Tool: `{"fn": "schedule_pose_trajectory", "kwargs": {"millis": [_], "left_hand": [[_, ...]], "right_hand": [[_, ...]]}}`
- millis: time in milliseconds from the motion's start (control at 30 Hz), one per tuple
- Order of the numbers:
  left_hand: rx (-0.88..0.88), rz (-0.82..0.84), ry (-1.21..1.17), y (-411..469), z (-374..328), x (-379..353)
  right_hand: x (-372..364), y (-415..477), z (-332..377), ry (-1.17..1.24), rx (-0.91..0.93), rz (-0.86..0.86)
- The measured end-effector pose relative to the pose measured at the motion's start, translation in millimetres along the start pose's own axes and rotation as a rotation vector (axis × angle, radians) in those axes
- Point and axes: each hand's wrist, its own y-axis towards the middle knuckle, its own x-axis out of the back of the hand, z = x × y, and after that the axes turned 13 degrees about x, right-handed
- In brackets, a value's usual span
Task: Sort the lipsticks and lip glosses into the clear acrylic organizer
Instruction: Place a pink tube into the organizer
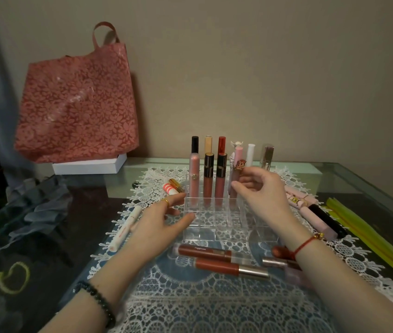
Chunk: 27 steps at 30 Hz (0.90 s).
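Observation:
The clear acrylic organizer (214, 227) sits on a lace mat. Several lipsticks and glosses stand upright in its back rows, among them a black-capped pink gloss (194, 174) and two dark-capped nude ones (208, 179). My right hand (262, 191) is over the organizer's right side, thumb and forefinger pinched on a pink lip gloss (237, 159) with a cartoon sticker that stands in a slot. My left hand (164, 219) rests with fingers apart against the organizer's left wall. Two brown-red glosses (205, 252) (226, 266) lie in front.
Loose tubes lie around: a white one (125, 228) and a striped one (170, 188) at left, pink (301, 200) and black (327, 221) ones at right. A pink floral bag (77, 104) stands on a white box (89, 165) at back left. Yellow strips (371, 236) lie at right.

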Motion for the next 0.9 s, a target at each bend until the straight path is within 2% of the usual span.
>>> {"fn": "schedule_pose_trajectory", "kwargs": {"millis": [767,900], "left_hand": [[-0.005,0.004,-0.002,-2.1,0.2,-0.5],[-0.015,-0.016,0.012,-2.6,-2.6,0.7]], "right_hand": [[2.2,-3.2,-0.1,0.015,0.013,-0.017],[8.1,-4.1,5.5,0.02,0.041,-0.078]]}}
